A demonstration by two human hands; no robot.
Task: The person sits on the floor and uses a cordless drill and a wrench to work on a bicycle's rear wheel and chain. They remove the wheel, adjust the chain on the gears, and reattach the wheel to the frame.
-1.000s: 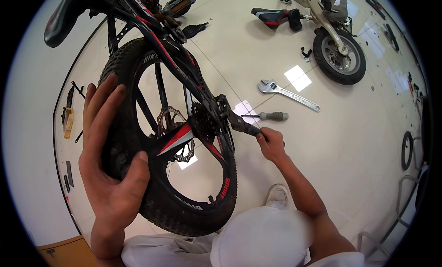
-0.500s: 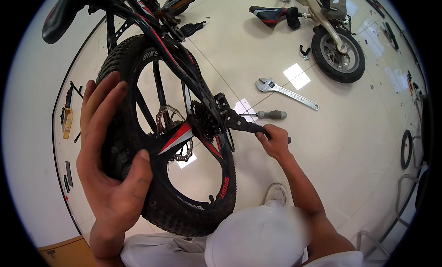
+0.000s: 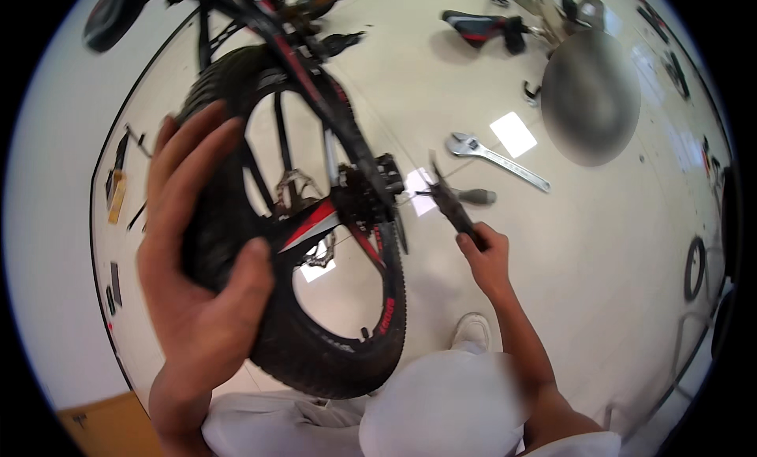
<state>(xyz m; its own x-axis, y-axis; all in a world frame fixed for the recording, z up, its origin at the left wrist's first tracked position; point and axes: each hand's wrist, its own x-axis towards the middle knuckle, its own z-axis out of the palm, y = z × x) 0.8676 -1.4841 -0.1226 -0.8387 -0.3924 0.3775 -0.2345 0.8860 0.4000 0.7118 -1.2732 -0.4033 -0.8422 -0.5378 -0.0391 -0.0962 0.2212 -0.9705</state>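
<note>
A black bicycle wheel (image 3: pixel 331 374) with thick knobbly tread and red-and-white spokes stands before me, mounted in a dark frame (image 3: pixel 303 78). My left hand (image 3: pixel 197 291) is wrapped round its tyre on the left side, thumb over the near sidewall. The sprocket cluster (image 3: pixel 356 203) is at the hub, facing right. Just right of it, my right hand (image 3: pixel 487 256) grips a dark long-handled tool (image 3: pixel 453 208) by its lower end. The tool's narrow tip points up and away, apart from the hub; motion blurs its exact kind. Behind the tool lies a grey-handled screwdriver (image 3: pixel 478 196), partly hidden.
A silver adjustable wrench (image 3: pixel 505 163) rests on the tiled floor beyond the screwdriver. Farther right are a second saddle (image 3: pixel 477 27) and a smooth grey blur over another wheel's place. A yellow-handled tool (image 3: pixel 117 197) lies left by the wall. My white-clad knee (image 3: pixel 434 402) is close below.
The tool in my right hand has come away from the hub and swung to a steeper angle. My left hand stays on the tyre while the whole view has shifted slightly.
</note>
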